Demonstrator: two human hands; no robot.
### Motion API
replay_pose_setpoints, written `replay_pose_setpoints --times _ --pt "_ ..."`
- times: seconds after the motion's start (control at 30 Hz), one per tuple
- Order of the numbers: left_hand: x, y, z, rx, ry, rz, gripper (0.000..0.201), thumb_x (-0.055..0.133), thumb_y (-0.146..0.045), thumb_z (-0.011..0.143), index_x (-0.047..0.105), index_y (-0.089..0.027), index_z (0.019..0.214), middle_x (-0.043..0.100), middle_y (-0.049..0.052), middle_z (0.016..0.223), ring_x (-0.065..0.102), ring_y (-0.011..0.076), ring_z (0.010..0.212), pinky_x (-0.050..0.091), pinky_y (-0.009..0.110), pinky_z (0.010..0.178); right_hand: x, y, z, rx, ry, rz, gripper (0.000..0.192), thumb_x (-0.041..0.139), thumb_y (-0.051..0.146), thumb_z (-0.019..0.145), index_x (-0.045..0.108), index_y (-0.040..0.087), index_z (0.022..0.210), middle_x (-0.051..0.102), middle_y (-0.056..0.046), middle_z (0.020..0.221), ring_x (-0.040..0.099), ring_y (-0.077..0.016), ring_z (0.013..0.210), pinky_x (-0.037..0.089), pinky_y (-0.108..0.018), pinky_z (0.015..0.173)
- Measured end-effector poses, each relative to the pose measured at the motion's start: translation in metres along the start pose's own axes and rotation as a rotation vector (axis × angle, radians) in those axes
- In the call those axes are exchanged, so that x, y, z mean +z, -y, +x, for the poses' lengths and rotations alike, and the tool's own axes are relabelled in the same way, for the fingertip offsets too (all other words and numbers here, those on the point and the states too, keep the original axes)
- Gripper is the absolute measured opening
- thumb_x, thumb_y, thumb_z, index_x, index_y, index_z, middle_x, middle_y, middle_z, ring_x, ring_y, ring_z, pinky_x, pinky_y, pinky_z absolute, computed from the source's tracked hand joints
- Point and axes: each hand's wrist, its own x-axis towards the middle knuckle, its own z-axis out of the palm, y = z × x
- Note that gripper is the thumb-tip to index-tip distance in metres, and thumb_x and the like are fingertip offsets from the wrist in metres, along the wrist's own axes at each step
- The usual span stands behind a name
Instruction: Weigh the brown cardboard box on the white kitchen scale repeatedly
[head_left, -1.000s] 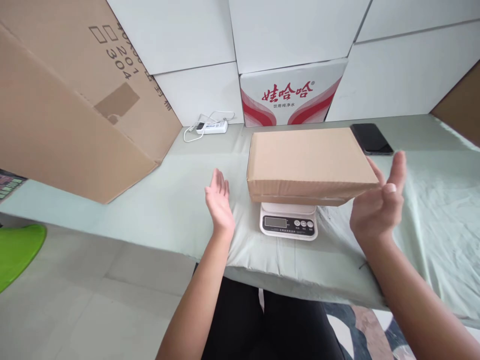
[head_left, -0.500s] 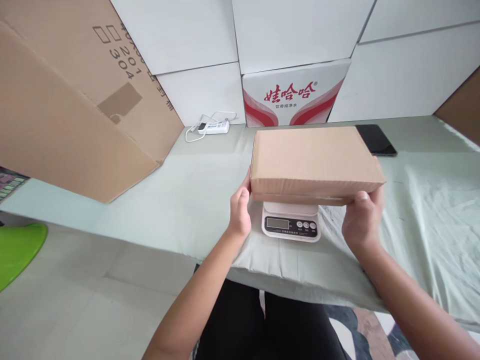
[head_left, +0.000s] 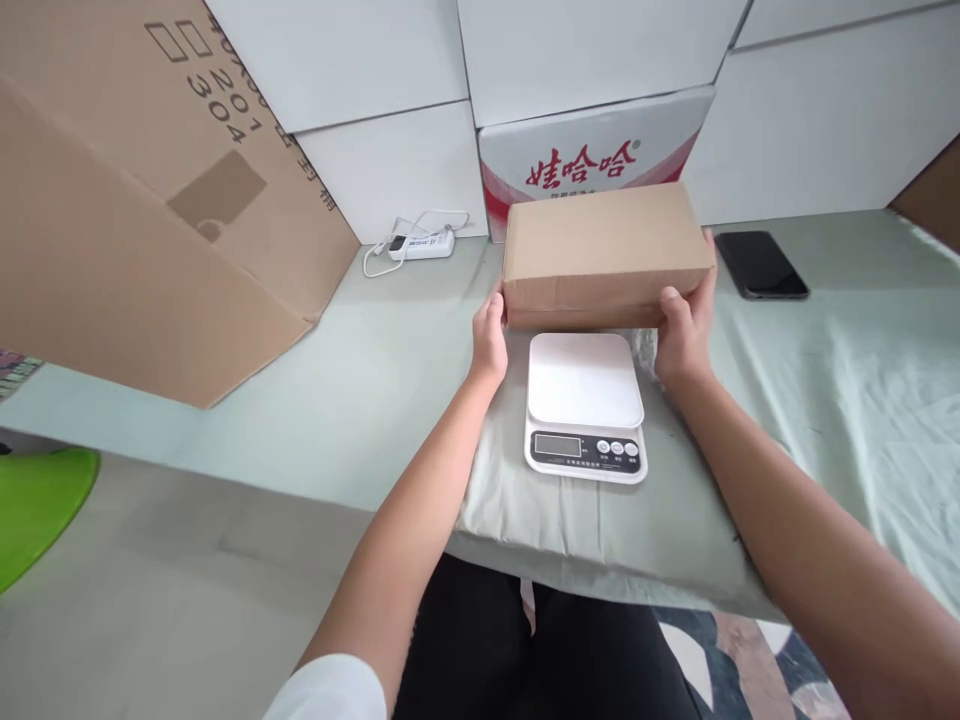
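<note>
Reaching forward with both arms stretched out over the table edge, the person clasps a closed brown cardboard box between two bare hands. The left hand presses its palm and fingers flat against the box's left end, thumb lying up along the near corner, wrist straight and in line with the forearm. The right hand wraps the right end, thumb set on the front face near the lower corner and fingers curled around behind, out of sight. Both hands are closed on the box, which is held level, lengthwise from left to right.

The box sits beyond a white kitchen scale, past its far edge; whether its underside rests on the cloth or hangs just above cannot be told. The scale's platform is bare and its display faces the person. A pale green cloth covers the table. A black phone lies flat to the right of the box, near it but apart. Behind the box stands a white carton with red lettering, and a large brown carton leans at the left.
</note>
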Motion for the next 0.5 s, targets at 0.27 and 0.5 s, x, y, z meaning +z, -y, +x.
replay_pose_setpoints --times 0.27,0.5 --pt "-0.002 0.005 -0.001 -0.089 -0.014 -0.026 0.069 0.050 -0.075 0.105 0.074 -0.022 0.144 0.075 0.010 0.157 0.056 0.0344 0.163 0.047 0.048 0.134 -0.007 -0.014 -0.003 0.130 0.004 0.006 0.094 0.070 0.062 0.083 0.039 0.033 0.167 0.043 -0.003 0.183 0.037 -0.0288 0.172 0.021 -0.051 0.149" --pt "-0.001 0.003 -0.005 -0.118 -0.029 0.001 0.065 0.048 -0.070 0.108 0.074 -0.023 0.145 0.073 0.008 0.159 0.054 0.0324 0.165 0.046 0.047 0.135 -0.005 -0.018 -0.003 0.156 -0.030 0.043 0.087 0.068 0.051 0.082 0.041 0.032 0.162 0.052 -0.005 0.175 0.044 -0.0292 0.166 0.026 -0.051 0.147"
